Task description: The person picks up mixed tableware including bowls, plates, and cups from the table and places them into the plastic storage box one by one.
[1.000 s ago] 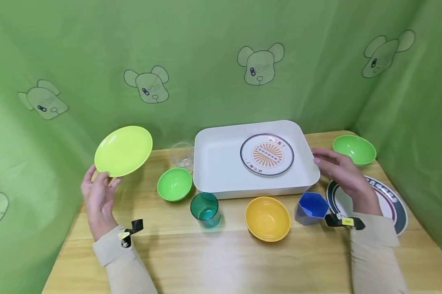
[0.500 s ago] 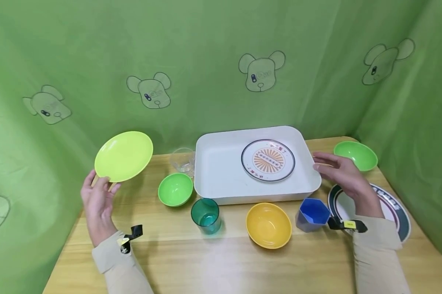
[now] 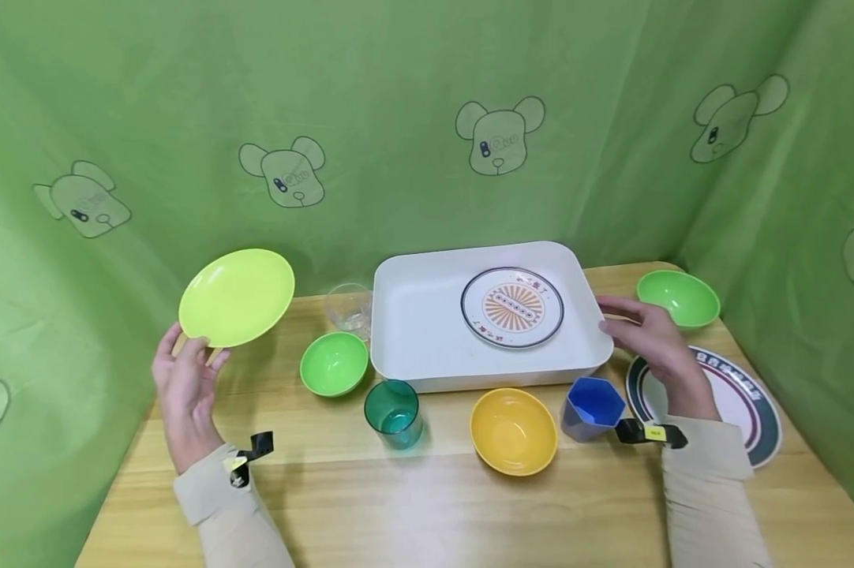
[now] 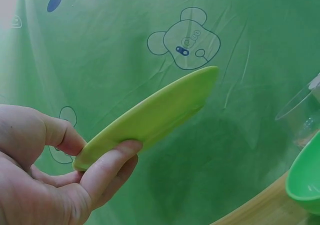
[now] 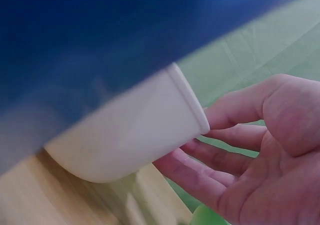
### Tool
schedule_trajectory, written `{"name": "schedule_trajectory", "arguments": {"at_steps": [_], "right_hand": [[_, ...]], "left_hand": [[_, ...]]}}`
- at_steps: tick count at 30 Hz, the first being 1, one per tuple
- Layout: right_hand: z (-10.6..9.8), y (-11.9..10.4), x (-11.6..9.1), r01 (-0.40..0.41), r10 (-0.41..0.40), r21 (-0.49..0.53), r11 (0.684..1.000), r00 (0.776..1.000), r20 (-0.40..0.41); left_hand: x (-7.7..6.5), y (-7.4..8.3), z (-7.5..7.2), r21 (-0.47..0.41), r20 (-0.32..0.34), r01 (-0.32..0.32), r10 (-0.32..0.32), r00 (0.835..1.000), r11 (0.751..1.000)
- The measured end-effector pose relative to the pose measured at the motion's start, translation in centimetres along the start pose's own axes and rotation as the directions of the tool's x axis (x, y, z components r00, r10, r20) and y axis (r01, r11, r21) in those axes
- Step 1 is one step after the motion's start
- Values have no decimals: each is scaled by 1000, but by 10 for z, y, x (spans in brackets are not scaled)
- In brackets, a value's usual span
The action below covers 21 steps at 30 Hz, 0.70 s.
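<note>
My left hand (image 3: 189,383) pinches the near edge of a lime-yellow plate (image 3: 238,298), tilted in the air at the left. In the left wrist view the thumb and fingers (image 4: 112,165) lie on opposite faces of the plate's rim. My right hand (image 3: 650,341) is at the right end of a white rectangular tray (image 3: 427,377). Its thumb tip reaches the rim and its loosely extended fingers (image 5: 195,177) lie along the outer wall. Inside the tray, toward the right, lies a white plate (image 3: 512,308) with an orange sunburst print.
Left of the tray stand a clear cup (image 3: 349,308) and a green bowl (image 3: 335,364). In front are a teal cup (image 3: 393,414), an orange bowl (image 3: 514,432) and a blue hexagonal cup (image 3: 592,408). A dark-rimmed plate (image 3: 743,394) and another green bowl (image 3: 679,298) stand at right.
Both hands hold nearly the same positions, the lime-yellow plate still in the left. The head view has shifted slightly.
</note>
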State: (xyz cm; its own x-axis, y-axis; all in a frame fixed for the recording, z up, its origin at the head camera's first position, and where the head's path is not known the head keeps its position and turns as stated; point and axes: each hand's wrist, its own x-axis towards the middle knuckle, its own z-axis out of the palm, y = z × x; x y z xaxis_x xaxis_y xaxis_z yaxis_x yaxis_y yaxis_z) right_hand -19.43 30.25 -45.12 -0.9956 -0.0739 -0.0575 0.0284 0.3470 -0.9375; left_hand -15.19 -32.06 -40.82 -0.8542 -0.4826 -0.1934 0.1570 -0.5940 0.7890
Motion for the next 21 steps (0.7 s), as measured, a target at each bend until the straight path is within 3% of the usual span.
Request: {"name": "schedule_trajectory", "arguments": {"at_steps": [10,16,21], "right_hand": [[6,0,2,-36,35,-21,999,998,-53],[11,-1,2,-57,47,-84,995,992,-116],[11,-3,6,-49,38,-105,993,994,-106]], "left_hand": [[-2,-2,5,20,16,8,-9,1000,1000],[-4,-3,4,20,24,12,-13,1000,1000],[-5,-3,6,0,22,0,0,1000,1000]]}}
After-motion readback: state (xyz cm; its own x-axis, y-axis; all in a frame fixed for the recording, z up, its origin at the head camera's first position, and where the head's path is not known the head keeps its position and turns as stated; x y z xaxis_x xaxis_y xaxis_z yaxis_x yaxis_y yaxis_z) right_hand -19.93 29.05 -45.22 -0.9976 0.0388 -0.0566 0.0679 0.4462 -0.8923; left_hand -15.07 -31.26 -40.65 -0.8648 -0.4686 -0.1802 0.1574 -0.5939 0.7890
